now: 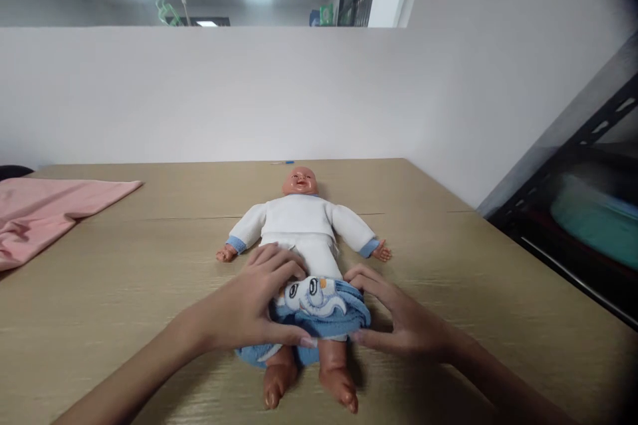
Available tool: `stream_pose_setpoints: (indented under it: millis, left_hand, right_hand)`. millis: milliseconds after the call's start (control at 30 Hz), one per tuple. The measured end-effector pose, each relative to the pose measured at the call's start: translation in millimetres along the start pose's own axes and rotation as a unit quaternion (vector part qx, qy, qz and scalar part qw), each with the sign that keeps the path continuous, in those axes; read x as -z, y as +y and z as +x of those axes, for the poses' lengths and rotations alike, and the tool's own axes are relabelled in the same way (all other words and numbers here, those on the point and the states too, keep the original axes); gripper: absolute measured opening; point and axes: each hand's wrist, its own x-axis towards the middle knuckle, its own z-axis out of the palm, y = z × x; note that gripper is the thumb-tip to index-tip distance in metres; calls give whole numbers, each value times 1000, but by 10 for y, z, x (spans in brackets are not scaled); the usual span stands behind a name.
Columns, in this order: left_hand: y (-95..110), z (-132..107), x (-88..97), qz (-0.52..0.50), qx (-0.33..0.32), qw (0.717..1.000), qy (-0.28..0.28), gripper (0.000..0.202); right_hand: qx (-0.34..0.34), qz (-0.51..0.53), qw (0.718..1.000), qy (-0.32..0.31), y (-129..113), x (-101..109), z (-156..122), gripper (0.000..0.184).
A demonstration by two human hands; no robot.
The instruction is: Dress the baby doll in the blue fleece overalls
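A baby doll (302, 219) lies on its back on the wooden table (124, 279), head away from me, in a white top with blue cuffs. Bunched blue pants with a cartoon elephant patch (319, 309) sit around its hips and thighs; its bare feet point toward me. My left hand (254, 302) grips the left side of the pants, fingers curled over the waistband. My right hand (399, 319) holds the right side, thumb under and fingers on top.
A pink cloth (44, 212) lies at the table's far left. A white partition wall (249, 93) runs behind the table. A dark metal shelf unit (588, 212) with a teal object stands at the right.
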Motion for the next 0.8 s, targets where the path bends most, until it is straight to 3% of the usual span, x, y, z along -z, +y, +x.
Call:
stream_pose_setpoints:
  millis: [200, 333, 433, 533, 633, 800]
  left_hand:
    - [-248, -451, 162, -4, 104, 994, -25, 60]
    - [-356, -465, 131, -92, 113, 989, -21, 35]
    - [-455, -354, -4, -190, 100, 976, 36, 28]
    - [-592, -251, -237, -309, 97, 936, 142, 27]
    - [-684, -239, -447, -331, 104, 910, 226, 28]
    - [-642, -311, -552, -313, 115, 919, 211, 30]
  right_hand:
    - [42, -5, 998, 47, -12, -44, 56, 19]
    - [15, 112, 987, 112, 131, -117, 311, 22]
    - [-29, 197, 969, 145, 301, -201, 528, 35]
    - [-38, 193, 965, 175, 436, -289, 637, 38]
    - [-39, 184, 960, 209, 496, -356, 621, 36]
    - [-62, 227, 947, 219, 527, -373, 592, 38]
